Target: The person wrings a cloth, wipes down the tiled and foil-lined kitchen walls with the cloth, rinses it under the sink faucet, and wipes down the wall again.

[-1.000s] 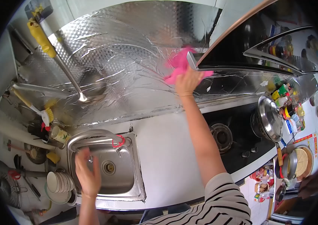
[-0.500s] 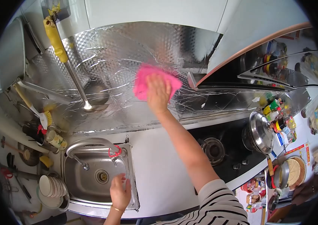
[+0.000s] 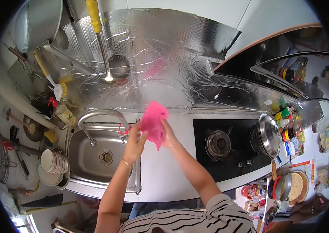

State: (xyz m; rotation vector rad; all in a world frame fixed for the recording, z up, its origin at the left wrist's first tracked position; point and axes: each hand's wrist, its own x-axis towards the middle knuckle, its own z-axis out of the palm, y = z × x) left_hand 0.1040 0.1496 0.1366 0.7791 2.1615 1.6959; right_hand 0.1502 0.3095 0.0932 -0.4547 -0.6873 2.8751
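A crumpled pink cloth (image 3: 154, 123) is held between my two hands, above the white counter just right of the sink. My left hand (image 3: 135, 143) pinches its left edge, with a thin bracelet at the wrist. My right hand (image 3: 167, 134) grips the cloth from the right, its fingers partly hidden behind it. Behind the cloth stands the foil-covered wall (image 3: 164, 83), which shows a faint pink reflection. The curved faucet (image 3: 102, 112) with a red band is beside my left hand.
A steel sink (image 3: 94, 163) lies at the left, near stacked bowls (image 3: 52, 161). On the right are a black stove (image 3: 207, 167) and a lidded pot (image 3: 269, 136). A yellow-handled ladle (image 3: 104, 54) hangs at the wall, and the range hood (image 3: 250, 66) juts out upper right.
My right hand has brought the pink cloth down from the foil wall to above the counter. My left hand has risen from over the sink and taken hold of the cloth. The view has shifted.
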